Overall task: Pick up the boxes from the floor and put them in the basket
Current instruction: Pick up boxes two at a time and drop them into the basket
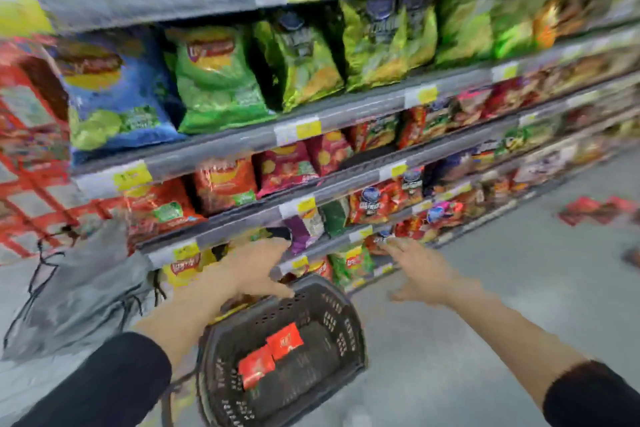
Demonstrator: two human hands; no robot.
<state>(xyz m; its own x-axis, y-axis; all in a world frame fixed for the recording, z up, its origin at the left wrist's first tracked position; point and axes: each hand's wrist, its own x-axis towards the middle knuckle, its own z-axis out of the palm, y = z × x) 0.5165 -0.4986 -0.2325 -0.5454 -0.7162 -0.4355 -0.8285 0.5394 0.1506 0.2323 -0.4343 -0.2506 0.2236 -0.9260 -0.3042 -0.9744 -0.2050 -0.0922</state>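
Head view, supermarket aisle; the frame is blurred throughout. The left hand [249, 274] grips the dark plastic basket [346, 319] at its upper edge, fingers curled downward, so that the basket hangs tilted below the forearm. Two red boxes [284, 340] lie side by side and touching on the basket's bottom. The right hand [426, 274] is extended forward to the right of the basket, fingers spread and relaxed, holding nothing. Loose red boxes [595, 210] lie in a small cluster on the grey floor [485, 322] at far right, well apart from both hands and from the basket. Tiered shelves [242, 144] run along the left of the aisle, stocked with crisp bags [214, 80] in blue, green and red; yellow price tags line the shelf edges. At left, a grey cloth bag [79, 295] with black cords sits in front of a red wire rack [31, 211]. Both sleeves are dark.
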